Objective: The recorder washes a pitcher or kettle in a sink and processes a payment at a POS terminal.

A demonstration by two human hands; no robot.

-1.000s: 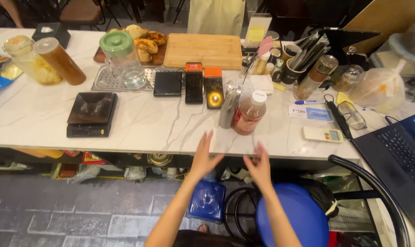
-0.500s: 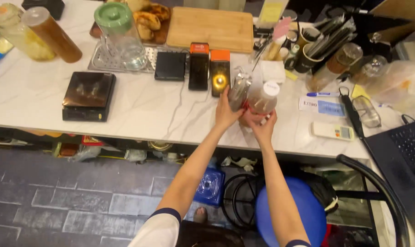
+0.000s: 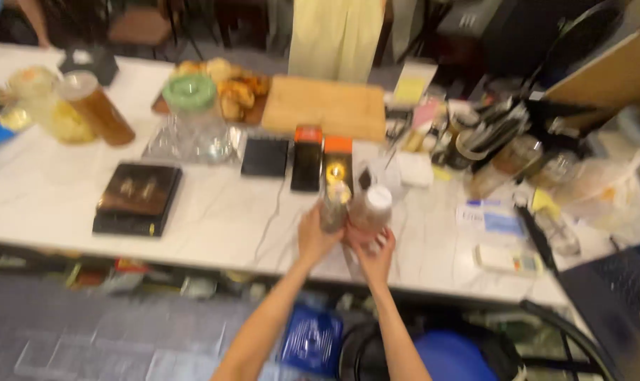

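The picture is blurred by motion. My left hand (image 3: pixel 316 238) is wrapped around a slim grey container (image 3: pixel 333 209) at the near middle of the white marble counter (image 3: pixel 214 226). Right beside it, my right hand (image 3: pixel 373 252) grips a clear bottle (image 3: pixel 370 210) with reddish-brown liquid and a white cap. The two containers stand close together, almost touching. Both forearms reach up from the bottom of the view.
A black scale (image 3: pixel 138 197) lies to the left. Behind the hands sit two orange-topped black devices (image 3: pixel 308 159), a black pad (image 3: pixel 265 156), a wooden board (image 3: pixel 325 107), a green-lidded glass jar (image 3: pixel 191 106), and cluttered jars at right. A laptop (image 3: pixel 620 300) and blue stool (image 3: pixel 455 356) are at lower right.
Both hands came up from below the counter edge, reached the two containers and closed around them. The view has moved closer and blurred.
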